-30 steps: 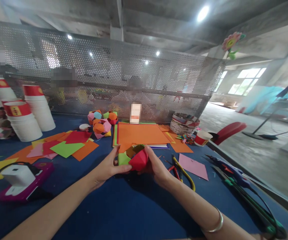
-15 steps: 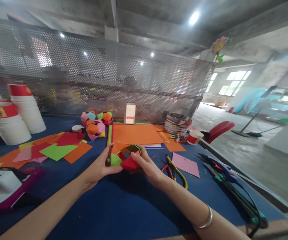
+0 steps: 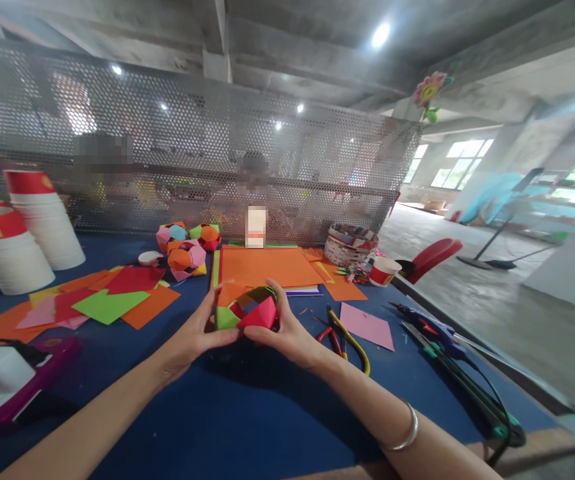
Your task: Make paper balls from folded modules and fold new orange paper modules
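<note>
A folded paper ball (image 3: 260, 313) in red, lime green, orange and dark green sits between my two hands, low over the blue tabletop (image 3: 207, 420). My left hand (image 3: 201, 330) grips its left side, thumb at the front bottom edge and fingers behind. Around the right side closes my right hand (image 3: 284, 327), its thumb along the lower front of the red part and its fingers up at the back. A dark hollow shows in the ball's middle. Just beyond lies a stack of orange paper (image 3: 267, 267).
Left are coloured paper squares (image 3: 112, 305), stacked paper cups (image 3: 12, 257) and a purple power strip (image 3: 62, 363). Finished paper balls (image 3: 186, 259) stand behind. On the right lie pliers (image 3: 352, 340), a pink sheet (image 3: 367, 325), a glue gun (image 3: 430, 330) and a green-handled tool (image 3: 454, 373); a woven basket (image 3: 350, 245) stands farther back.
My right thumb has moved from the top of the red part down to its lower front edge. My right fingers have risen behind the ball. The view has shifted slightly.
</note>
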Tool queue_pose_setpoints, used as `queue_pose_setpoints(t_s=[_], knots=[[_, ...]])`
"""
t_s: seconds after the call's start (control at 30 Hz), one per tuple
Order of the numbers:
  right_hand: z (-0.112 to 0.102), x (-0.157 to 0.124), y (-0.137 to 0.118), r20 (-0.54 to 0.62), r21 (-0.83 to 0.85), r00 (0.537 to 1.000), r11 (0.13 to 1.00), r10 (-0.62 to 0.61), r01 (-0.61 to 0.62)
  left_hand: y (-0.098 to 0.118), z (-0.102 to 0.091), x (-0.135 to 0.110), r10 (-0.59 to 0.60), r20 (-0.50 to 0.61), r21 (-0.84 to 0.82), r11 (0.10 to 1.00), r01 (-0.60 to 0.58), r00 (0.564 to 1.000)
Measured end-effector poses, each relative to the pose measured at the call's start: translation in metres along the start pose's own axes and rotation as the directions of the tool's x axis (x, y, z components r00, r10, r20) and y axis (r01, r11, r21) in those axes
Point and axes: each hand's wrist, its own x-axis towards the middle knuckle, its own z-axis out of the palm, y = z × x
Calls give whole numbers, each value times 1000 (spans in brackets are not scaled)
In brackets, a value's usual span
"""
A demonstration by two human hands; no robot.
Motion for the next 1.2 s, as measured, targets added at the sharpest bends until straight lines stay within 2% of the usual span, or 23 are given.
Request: queue_pose_setpoints(t_s=[0.13,0.3,0.47,1.2], knots=[[1,1,-1,-19,13,999,1000,-29,29,6,3,-2,-36,16,-96,995,38,999],[2,0,-4,-7,48,1000,999,17,-17,7,4,-1,-62,0,-73,995,62,998],[3,0,-7,-50,103,997,993,58,-52,8,5,0,-67,-23,-59,996,66,997],[4,-2,-9,-105,169,991,984,81,-62,10,6,2,-82,-73,-109,991,74,994]])
